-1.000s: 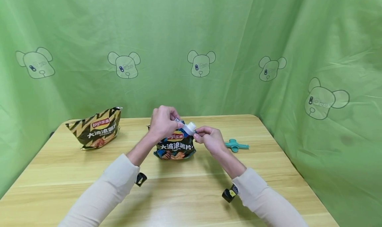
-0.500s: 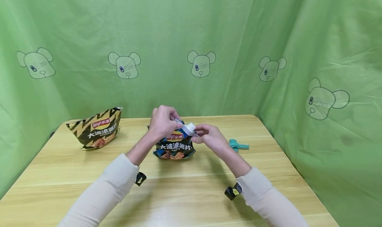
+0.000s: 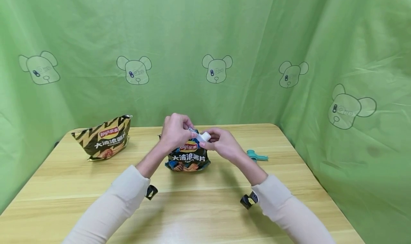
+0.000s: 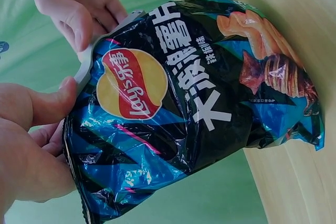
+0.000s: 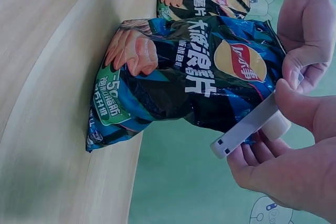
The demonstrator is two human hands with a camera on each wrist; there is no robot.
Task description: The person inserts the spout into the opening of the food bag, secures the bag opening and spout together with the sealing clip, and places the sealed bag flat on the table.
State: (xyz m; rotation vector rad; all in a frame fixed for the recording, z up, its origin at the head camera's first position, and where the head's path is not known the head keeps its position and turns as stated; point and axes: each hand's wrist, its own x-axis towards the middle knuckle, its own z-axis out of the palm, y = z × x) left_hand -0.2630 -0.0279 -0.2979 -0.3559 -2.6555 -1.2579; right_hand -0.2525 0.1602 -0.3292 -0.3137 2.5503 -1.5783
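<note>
– Right grip (image 3: 224, 144) has shifted inward along the white clip (image 5: 245, 128), toward its round cap (image 5: 276, 126), over the last half second. Left?
– Left grip (image 3: 173, 132) unmoved. Clip lies along the top edge of the blue-black crisp bag (image 3: 189, 159), held upright; whether its base bears on the desk (image 3: 199, 215), cannot tell.
– State of each?
– Right: thumb on the bar, fingers opposite, pinching the clip. Left: pinching the bag top at the clip's other end.
– Technique?
– Judgement: keep the film flat, left end steady, squeeze evenly; a crease would probably stop the bar seating. Latch state unclear.
– Surroundings?
– Gold-black bag (image 3: 106, 140) left, teal piece (image 3: 253, 153) right, both on the desk.
</note>
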